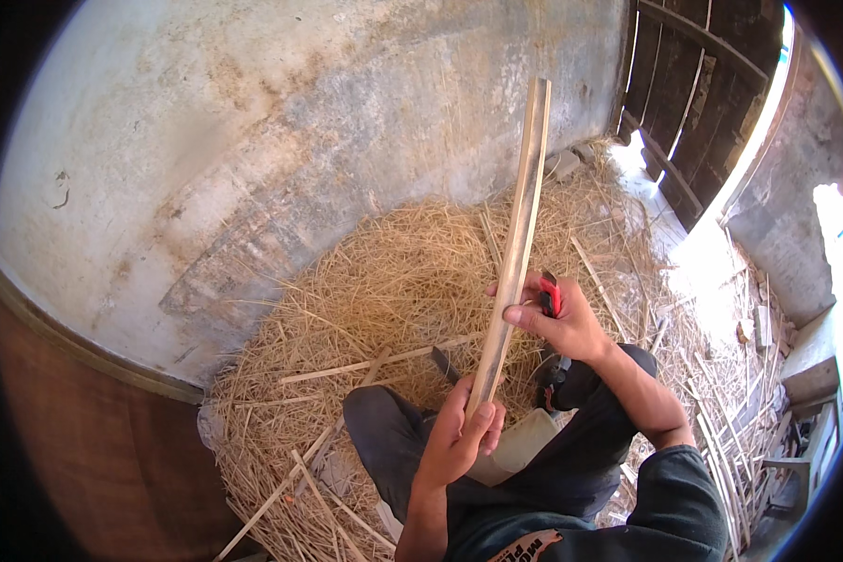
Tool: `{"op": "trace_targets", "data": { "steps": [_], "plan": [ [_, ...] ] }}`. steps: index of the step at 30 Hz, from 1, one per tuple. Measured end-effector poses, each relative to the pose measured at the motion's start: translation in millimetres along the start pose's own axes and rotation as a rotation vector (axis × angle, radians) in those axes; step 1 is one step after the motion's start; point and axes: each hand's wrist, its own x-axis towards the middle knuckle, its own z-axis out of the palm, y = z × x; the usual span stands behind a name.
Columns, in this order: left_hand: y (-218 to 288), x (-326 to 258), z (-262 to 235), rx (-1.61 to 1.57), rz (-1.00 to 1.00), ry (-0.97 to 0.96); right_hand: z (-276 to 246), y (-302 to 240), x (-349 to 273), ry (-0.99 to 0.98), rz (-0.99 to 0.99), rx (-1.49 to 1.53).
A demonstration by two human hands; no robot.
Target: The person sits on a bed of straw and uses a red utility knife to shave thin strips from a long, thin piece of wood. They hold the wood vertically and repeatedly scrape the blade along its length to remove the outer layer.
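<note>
Dark-trousered knees [393, 431] fill the foreground above a floor of loose straw [393, 281]. Left hand [459, 436] grips the lower end of a long bamboo strip [520, 215], held nearly upright and leaning toward the wall. Right hand [562, 323] pinches the strip at mid-length, fingers closed around a red-handled tool [550, 295] whose working end is hidden. A steady cut probably calls for a firm lower grip and fingers clear of the edge. No containers are visible.
</note>
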Motion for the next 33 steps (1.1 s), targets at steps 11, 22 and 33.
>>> {"op": "trace_targets", "data": {
  "steps": [11, 22, 33],
  "plan": [
    [-7.6, -1.2, -16.2, -0.135, -0.082, -0.103, -5.4, 6.1, 2.2, 0.036, -0.067, 0.038],
    [3.7, -9.0, 0.0, 0.274, -0.087, 0.149, -4.1, 15.0, 7.2, 0.181, -0.037, -0.068],
    [-3.5, 1.8, 3.9, 0.293, 0.074, 0.352, -5.7, 17.3, 4.9, 0.21, -0.34, -0.256]
  ]
}}
